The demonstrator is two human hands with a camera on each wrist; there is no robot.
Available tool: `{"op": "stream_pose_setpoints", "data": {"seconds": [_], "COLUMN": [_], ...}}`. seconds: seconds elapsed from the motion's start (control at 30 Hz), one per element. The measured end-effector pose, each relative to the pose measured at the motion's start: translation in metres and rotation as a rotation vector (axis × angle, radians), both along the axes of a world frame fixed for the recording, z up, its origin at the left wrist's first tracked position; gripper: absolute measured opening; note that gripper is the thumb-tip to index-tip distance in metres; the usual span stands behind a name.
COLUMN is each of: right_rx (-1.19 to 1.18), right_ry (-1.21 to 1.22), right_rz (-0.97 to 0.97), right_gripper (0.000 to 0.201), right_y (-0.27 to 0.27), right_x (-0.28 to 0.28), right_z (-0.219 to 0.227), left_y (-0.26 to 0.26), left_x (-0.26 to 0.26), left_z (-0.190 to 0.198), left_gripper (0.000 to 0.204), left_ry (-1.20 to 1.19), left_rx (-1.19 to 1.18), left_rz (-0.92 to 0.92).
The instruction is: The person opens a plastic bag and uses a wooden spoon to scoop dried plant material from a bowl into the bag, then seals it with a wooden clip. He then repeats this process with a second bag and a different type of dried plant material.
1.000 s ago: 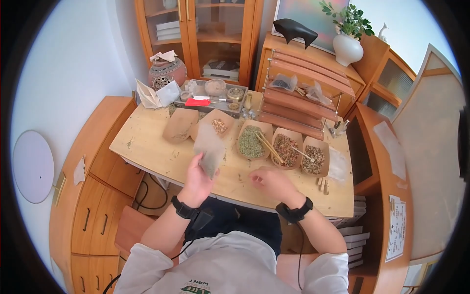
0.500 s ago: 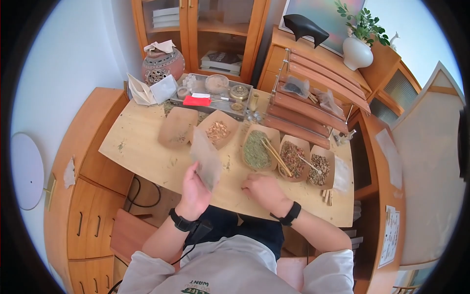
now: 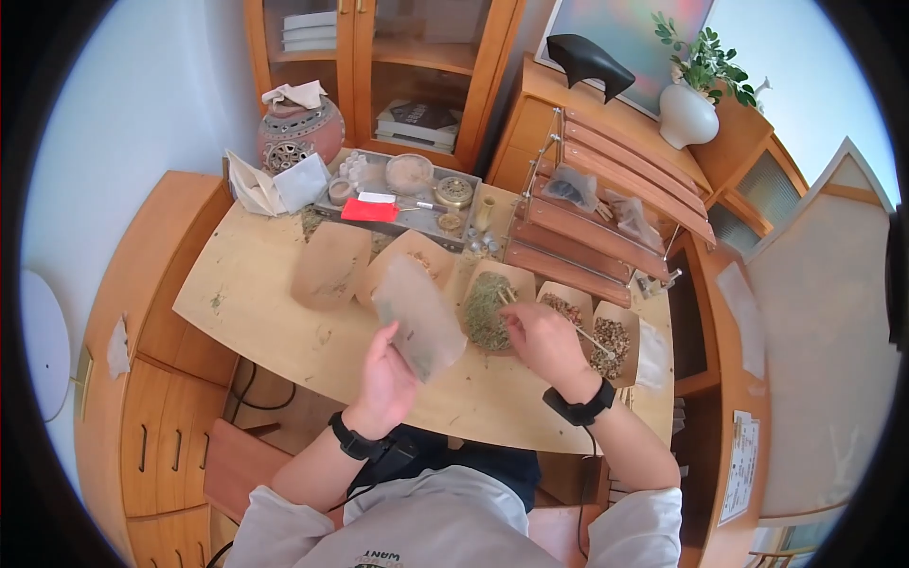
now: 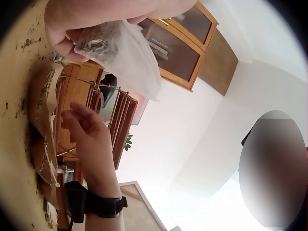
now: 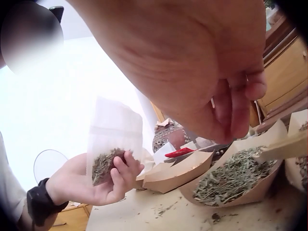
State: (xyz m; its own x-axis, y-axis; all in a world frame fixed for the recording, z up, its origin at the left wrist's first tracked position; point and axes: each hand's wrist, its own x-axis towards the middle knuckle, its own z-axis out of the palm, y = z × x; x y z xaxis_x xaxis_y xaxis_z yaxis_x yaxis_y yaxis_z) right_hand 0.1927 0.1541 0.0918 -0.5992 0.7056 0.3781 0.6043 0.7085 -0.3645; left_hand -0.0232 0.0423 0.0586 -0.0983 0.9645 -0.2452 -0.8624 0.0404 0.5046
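My left hand (image 3: 383, 383) holds a translucent white tea bag (image 3: 421, 327) over the front of the table. Dried green herbs (image 5: 108, 166) fill its lower end in the right wrist view, with fingers curled against it. My right hand (image 3: 549, 346) hovers at the near right side of a paper tray of cut green herbs (image 3: 488, 312). Its fingers are loosely bent and hold nothing, as the left wrist view shows. Wooden tongs (image 5: 284, 150) lie across that tray, close to the right hand. Beside it stand a tray of reddish dried petals (image 3: 565, 305) and one of mixed brown pieces (image 3: 611, 343).
Two more paper trays (image 3: 329, 270) sit behind the left hand. Farther back are a grey tray (image 3: 402, 220) of small vessels, a red packet (image 3: 369, 210) and a patterned jar (image 3: 301, 133). A slatted wooden rack (image 3: 568, 232) rises behind the herbs. A white-tipped stick (image 3: 595, 341) crosses the right-hand trays.
My right hand has moved forward and right, from the table's front part to the green herb tray. The tea bag has turned and tilted, showing more of its broad side. The head view has shifted slightly.
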Motion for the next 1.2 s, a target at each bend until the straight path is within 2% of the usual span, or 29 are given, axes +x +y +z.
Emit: {"op": "stream_pose_setpoints", "data": {"seconds": [0.13,0.23,0.43,0.53,0.73,0.83,0.97,1.17,1.2], "right_rx": [-0.005,-0.007,0.081,-0.091,0.050,0.138,0.235,0.059,0.058], "right_ry": [-0.185,-0.310,-0.236,-0.301,-0.128,-0.204,-0.209,-0.160,-0.181], "right_rz": [-0.224,-0.274,-0.242,-0.415,-0.159,-0.087,-0.133,-0.270,-0.238], "right_gripper": [0.019,0.022,0.019,0.017,0.011,0.011,0.013,0.015,0.016], "right_y": [0.005,0.004,0.006,-0.001,-0.025,-0.034,-0.027,-0.024,-0.025], "right_x": [0.028,0.043,0.047,0.044,0.036,0.028,0.030,0.056,0.062], "right_z": [0.004,-0.007,-0.024,0.000,0.016,0.010,-0.001,0.016,0.022], "left_y": [0.004,0.004,0.007,0.005,0.005,0.006,0.005,0.003,0.002], "left_x": [-0.004,-0.006,-0.003,-0.005,-0.003,0.000,0.002,0.004,0.003], "left_z": [-0.005,-0.004,-0.005,-0.010,-0.011,-0.013,-0.012,-0.007,-0.008], "left_gripper": [0.053,0.054,0.054,0.053,0.053,0.053,0.052,0.050,0.050], "left_ry": [-0.030,-0.043,-0.032,-0.044,-0.029,-0.027,-0.008,-0.005,-0.005], "left_rx": [-0.003,-0.010,-0.011,-0.008,-0.020,-0.014,-0.020,-0.033,-0.035], "left_rz": [0.007,0.002,-0.012,-0.022,-0.024,-0.028,-0.019,-0.028,-0.028]}}
